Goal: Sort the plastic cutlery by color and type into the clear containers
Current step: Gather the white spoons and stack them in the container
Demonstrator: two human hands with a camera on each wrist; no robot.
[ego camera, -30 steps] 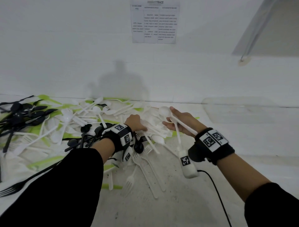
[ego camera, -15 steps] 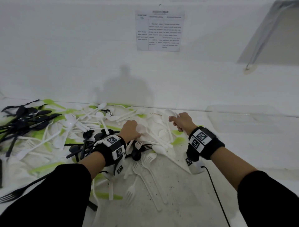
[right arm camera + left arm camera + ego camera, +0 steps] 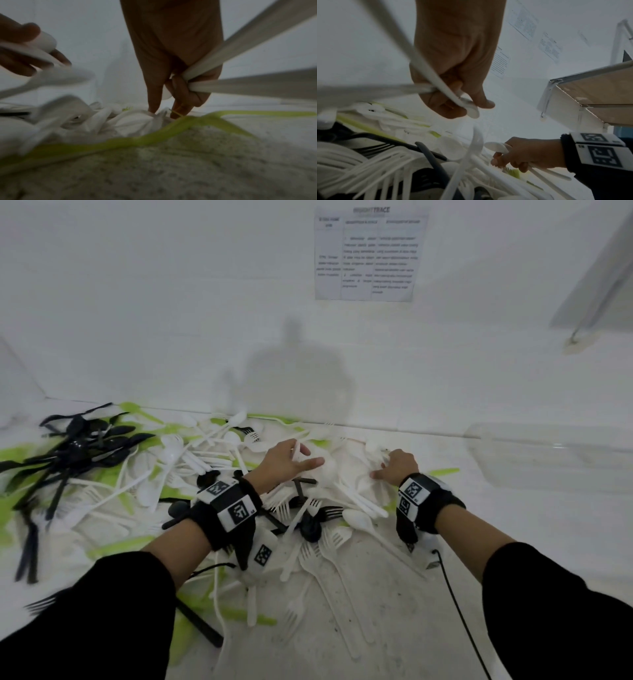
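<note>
A heap of white, black and green plastic cutlery (image 3: 212, 474) covers the white tabletop. My left hand (image 3: 291, 462) is over the heap's middle and grips white spoons (image 3: 467, 106) by their handles in curled fingers. My right hand (image 3: 394, 467) is down on the heap's right side; its curled fingers hold white spoon handles (image 3: 240, 86) while thumb and forefinger reach into white spoons (image 3: 137, 121) on the table. A clear container (image 3: 548, 453) lies on the table to the right.
Black spoons and forks (image 3: 78, 450) cluster at the far left. White forks (image 3: 329, 570) lie spread near the front. A green utensil (image 3: 154, 135) lies just by my right hand. A wall with a printed sheet (image 3: 368, 254) stands close behind.
My right hand, raised with white spoons a second ago, has dropped onto the heap's right side. My left hand has shifted forward and right across the heap.
</note>
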